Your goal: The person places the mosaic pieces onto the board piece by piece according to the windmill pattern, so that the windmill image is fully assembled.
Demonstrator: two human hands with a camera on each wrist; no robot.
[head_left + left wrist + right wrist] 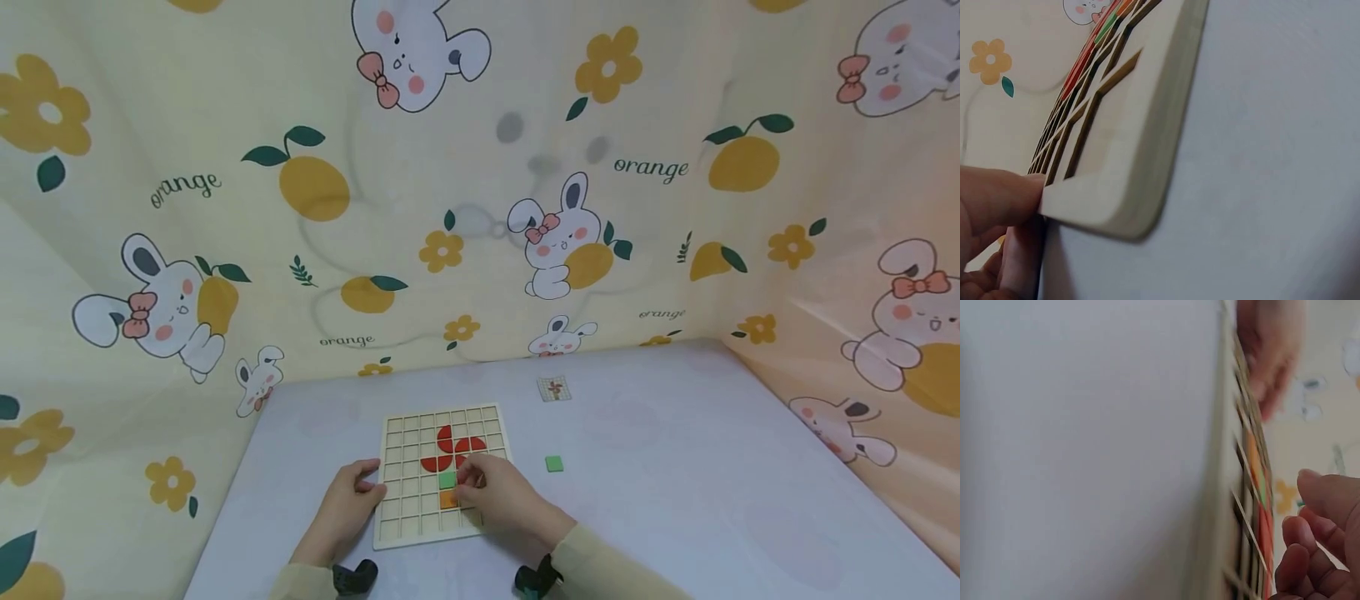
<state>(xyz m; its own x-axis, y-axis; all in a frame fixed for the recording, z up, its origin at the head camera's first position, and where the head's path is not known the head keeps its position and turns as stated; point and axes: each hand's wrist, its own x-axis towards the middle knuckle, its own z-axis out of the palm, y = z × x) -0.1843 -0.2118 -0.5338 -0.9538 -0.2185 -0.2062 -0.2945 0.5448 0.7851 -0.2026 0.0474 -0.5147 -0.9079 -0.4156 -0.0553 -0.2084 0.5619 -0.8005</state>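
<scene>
A pale wooden grid board (405, 504) lies on the table. My left hand (342, 508) grips its left edge, and in the left wrist view the thumb (1007, 197) presses the rim near a corner. Several red petal-shaped pieces (446, 438) form a pinwheel in the cells. Below them sit a green square tile (447, 480) and an orange tile (447, 499). Over the board, the right hand (498, 492) has its fingertips beside these two tiles and partly covers a red piece. In the right wrist view its loosely bent fingers (1297, 531) show nothing between them.
A loose green tile (553, 463) lies right of the board. Farther back is a small pattern card (554, 388) with a red figure on it. A printed curtain (480, 167) hangs behind and beside the white table (660, 483).
</scene>
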